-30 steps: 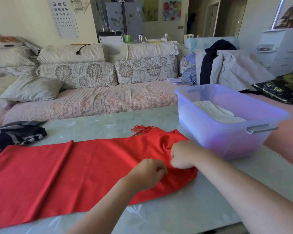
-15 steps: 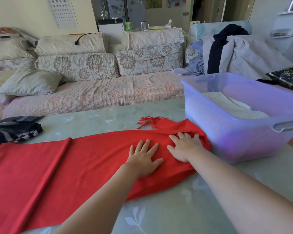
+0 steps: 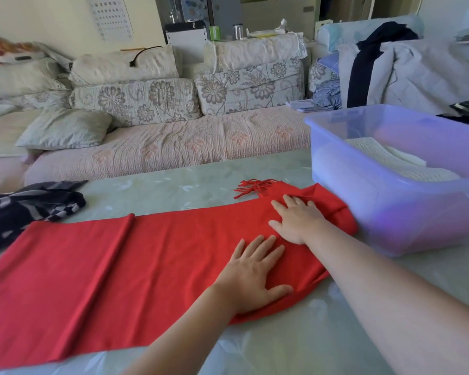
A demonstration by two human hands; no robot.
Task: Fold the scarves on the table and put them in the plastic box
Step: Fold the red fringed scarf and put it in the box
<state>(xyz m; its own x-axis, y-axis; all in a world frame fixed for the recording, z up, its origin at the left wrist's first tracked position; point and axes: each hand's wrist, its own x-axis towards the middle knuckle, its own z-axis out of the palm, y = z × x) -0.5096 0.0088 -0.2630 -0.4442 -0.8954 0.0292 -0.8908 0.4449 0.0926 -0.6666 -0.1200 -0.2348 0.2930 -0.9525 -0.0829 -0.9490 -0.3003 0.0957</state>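
A long red scarf (image 3: 114, 263) lies spread across the table (image 3: 295, 347), its fringed end (image 3: 251, 186) at the far right. My left hand (image 3: 252, 277) rests flat on the scarf's right part, fingers straight and spread. My right hand (image 3: 298, 220) presses flat on the cloth a little farther away, close to the fringe. To the right stands a translucent purple plastic box (image 3: 395, 209), touching the scarf's end. A folded white knitted scarf (image 3: 385, 158) lies inside it. A dark checked scarf (image 3: 30, 207) sits crumpled at the table's left edge.
A sofa (image 3: 160, 147) with floral cushions runs along the far side of the table. Clothes are piled on a chair (image 3: 404, 69) behind the box.
Both hands went from curled fists on the scarf to flat, spread palms. They have slid apart along the cloth, the right one moving toward the fringed end.
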